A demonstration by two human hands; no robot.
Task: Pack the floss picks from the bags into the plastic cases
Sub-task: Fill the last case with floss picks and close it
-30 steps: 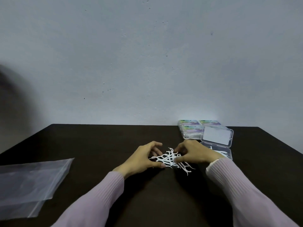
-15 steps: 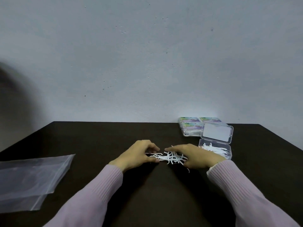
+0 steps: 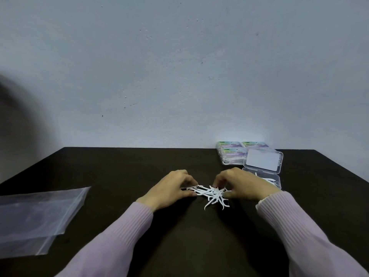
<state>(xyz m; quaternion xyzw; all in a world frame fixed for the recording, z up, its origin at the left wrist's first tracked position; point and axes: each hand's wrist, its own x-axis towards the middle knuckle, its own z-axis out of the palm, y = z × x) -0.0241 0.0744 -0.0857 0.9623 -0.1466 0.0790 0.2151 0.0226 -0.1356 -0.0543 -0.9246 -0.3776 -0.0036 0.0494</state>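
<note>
- White floss picks (image 3: 209,193) lie in a tangled heap mid-table, most with their long axes running left to right, two strays angling toward the near edge.
- Left hand (image 3: 169,189) pinches the heap's left end between thumb and fingers; right hand (image 3: 242,185) has its fingertips curled down and closed on the heap's right end.
- Closed cases (image 3: 232,151) at the far right carry green and purple labels, print too small to read.
- Open clear case (image 3: 276,181) sits just behind the right hand, partly hidden by it, a few picks inside, lid (image 3: 262,161) raised behind.
- Clear plastic bags (image 3: 34,218) lie flat on the dark table (image 3: 119,168), well apart at the left.
</note>
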